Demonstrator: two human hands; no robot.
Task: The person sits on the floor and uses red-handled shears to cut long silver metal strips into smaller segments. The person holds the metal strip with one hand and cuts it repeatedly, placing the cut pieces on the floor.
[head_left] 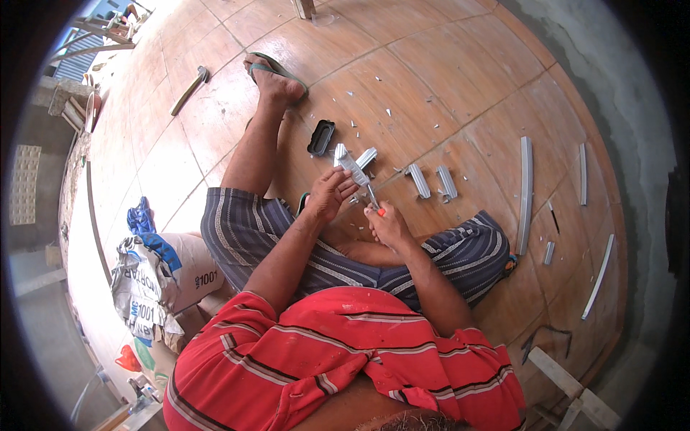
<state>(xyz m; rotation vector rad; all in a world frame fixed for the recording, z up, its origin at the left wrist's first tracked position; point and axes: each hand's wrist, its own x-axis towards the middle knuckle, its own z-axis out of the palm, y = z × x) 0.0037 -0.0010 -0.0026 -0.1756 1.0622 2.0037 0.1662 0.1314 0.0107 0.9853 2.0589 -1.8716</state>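
Ribbed sheet-metal channel piece is up front of the lap, left hand pinching its side, right hand wrapped round red-handled snips at its near end; probably light, stiff, sharp-edged, so grip flat faces.

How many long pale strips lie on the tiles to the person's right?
3: the widest strip, nearest the person; a narrower strip farther right; and a slanted strip, nearer the picture's lower edge. None looks hidden.
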